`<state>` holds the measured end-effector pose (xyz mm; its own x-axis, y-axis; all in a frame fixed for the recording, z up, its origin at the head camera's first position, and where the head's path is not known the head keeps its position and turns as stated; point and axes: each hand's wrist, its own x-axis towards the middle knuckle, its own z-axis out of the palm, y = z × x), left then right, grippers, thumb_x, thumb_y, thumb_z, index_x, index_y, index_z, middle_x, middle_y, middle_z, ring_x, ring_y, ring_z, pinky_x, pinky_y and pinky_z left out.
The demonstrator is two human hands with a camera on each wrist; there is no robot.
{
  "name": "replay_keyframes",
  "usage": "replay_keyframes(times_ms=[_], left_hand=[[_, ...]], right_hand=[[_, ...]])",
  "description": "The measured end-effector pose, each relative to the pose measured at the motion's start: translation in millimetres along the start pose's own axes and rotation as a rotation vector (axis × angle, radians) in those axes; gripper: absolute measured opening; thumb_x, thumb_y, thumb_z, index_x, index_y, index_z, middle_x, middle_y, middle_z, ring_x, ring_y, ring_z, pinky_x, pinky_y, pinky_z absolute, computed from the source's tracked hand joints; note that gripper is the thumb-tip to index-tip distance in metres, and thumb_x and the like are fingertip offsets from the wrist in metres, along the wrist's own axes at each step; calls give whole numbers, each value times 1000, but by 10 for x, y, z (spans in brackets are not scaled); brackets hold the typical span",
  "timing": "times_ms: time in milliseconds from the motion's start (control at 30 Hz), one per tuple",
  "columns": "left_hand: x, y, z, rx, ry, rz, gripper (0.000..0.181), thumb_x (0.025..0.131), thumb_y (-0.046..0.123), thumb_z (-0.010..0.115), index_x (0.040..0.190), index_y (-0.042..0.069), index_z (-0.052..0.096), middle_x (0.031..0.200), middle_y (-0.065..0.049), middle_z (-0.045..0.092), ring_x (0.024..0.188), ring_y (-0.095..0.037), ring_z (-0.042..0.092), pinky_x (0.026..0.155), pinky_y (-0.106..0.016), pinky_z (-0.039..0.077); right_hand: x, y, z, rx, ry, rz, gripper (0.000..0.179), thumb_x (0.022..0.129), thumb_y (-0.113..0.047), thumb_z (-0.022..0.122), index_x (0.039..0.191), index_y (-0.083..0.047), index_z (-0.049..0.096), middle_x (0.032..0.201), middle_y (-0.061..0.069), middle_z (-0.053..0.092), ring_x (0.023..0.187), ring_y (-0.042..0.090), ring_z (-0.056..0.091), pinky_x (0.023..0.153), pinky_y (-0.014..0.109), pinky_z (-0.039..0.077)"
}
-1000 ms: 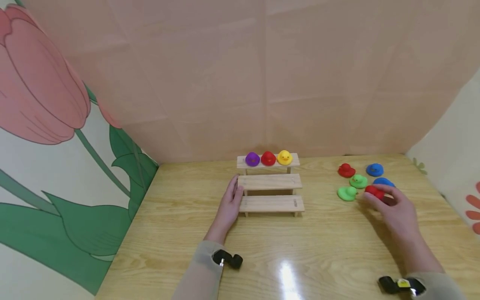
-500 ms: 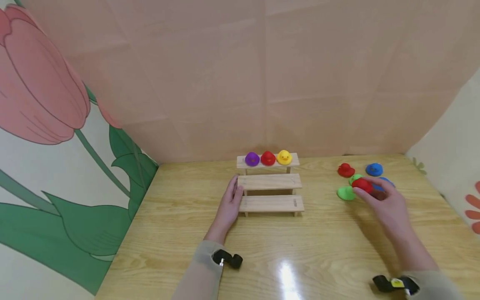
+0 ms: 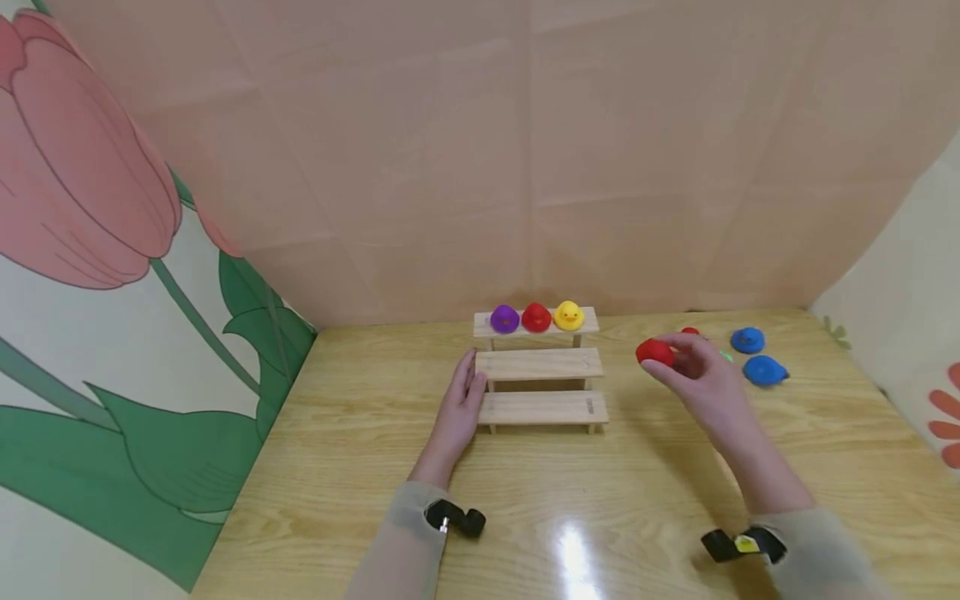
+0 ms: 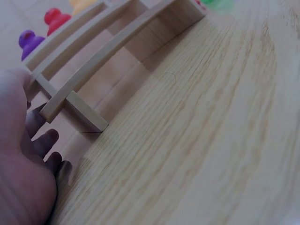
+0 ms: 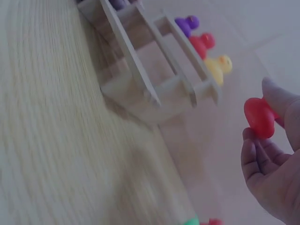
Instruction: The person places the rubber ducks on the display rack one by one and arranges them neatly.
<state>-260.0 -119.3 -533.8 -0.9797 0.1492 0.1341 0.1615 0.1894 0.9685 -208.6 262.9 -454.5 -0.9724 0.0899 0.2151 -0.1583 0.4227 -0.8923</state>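
Observation:
My right hand pinches a small red rubber duck between thumb and fingertips, held up off the table to the right of a three-step wooden display stand. In the right wrist view, the same red duck shows its rounded body at the fingertips. My left hand holds the stand's left end, the fingers beside the steps. On the top step sit a purple duck, a red duck and a yellow duck in a row. The middle and bottom steps are bare.
Behind my right hand lie two blue ducks on the wooden table, plus a mostly hidden red duck and a sliver of green. A beige cloth backdrop rises behind the table.
My right hand has lifted the red duck from the group at the right and carried it left towards the stand. The left hand stays in place.

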Motion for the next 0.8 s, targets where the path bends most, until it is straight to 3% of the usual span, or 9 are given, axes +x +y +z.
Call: replay_keyframes(times_ms=[233, 533, 733, 800], left_hand=[[-8, 10, 7, 4, 7, 0, 62, 119, 53, 44, 176, 34, 28, 180, -8, 30, 164, -27, 31, 134, -45, 27], [-35, 34, -1, 27, 22, -21, 61, 118, 57, 41, 175, 39, 28, 179, -3, 32, 164, -26, 31, 135, -47, 25], [-28, 35, -1, 25, 20, -29, 62, 118, 58, 41, 175, 39, 28, 179, -1, 32, 165, -25, 28, 135, -48, 23], [-25, 27, -1, 28, 18, -29, 63, 117, 60, 40, 175, 40, 28, 179, -1, 31, 165, -24, 28, 135, -48, 22]], right_hand=[[55, -192, 264, -6, -64, -38, 55, 104, -43, 79, 148, -15, 64, 142, 12, 65, 124, 35, 65, 86, 13, 57], [137, -311, 615, 17, -99, -196, 42, 101, -25, 86, 137, -10, 71, 132, 8, 72, 115, 23, 65, 93, 15, 56], [174, -409, 812, 23, -147, -182, 44, 100, -29, 87, 137, -12, 71, 132, 7, 72, 118, 26, 64, 97, 24, 58], [183, -432, 871, 31, -159, -164, 44, 99, -31, 87, 136, -13, 71, 130, 7, 72, 117, 27, 65, 96, 21, 58]])
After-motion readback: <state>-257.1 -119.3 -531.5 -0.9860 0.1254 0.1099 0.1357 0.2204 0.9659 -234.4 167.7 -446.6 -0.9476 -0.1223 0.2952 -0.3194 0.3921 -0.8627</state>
